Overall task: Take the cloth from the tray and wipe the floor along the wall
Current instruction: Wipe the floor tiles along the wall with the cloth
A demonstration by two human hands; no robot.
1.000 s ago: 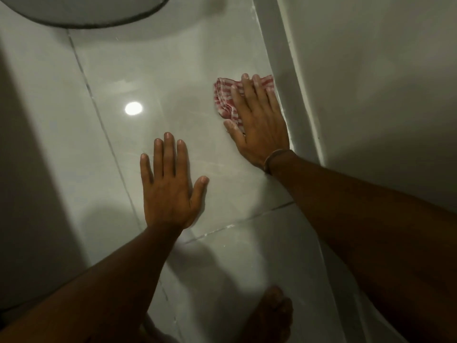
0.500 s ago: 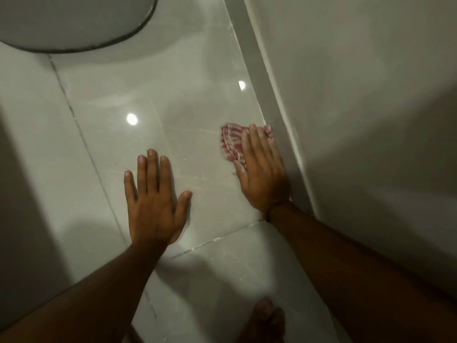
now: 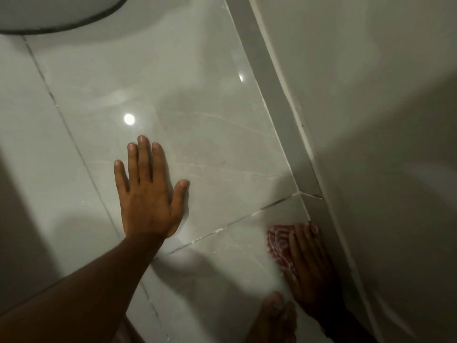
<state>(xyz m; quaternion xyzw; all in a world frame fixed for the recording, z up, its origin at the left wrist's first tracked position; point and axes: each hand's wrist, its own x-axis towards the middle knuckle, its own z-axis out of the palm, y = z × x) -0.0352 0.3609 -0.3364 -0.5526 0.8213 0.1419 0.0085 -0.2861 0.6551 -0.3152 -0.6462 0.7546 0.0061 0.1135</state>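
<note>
A red-and-white checked cloth (image 3: 278, 245) lies on the glossy grey floor tile (image 3: 210, 134) at the lower right, right beside the grey skirting (image 3: 279, 107) of the wall (image 3: 371, 95). My right hand (image 3: 310, 266) presses flat on the cloth, fingers pointing forward, blurred by motion; most of the cloth is hidden under it. My left hand (image 3: 148, 191) rests flat on the tile to the left, fingers spread, holding nothing. No tray is in view.
A round white object with a dark rim (image 3: 61, 13) sits on the floor at the top left. My bare foot (image 3: 274, 318) is at the bottom, just left of the right hand. Grout lines cross the floor diagonally.
My right hand has dragged the cloth back toward me along the skirting, past the grout line. The left hand has stayed planted on the tile.
</note>
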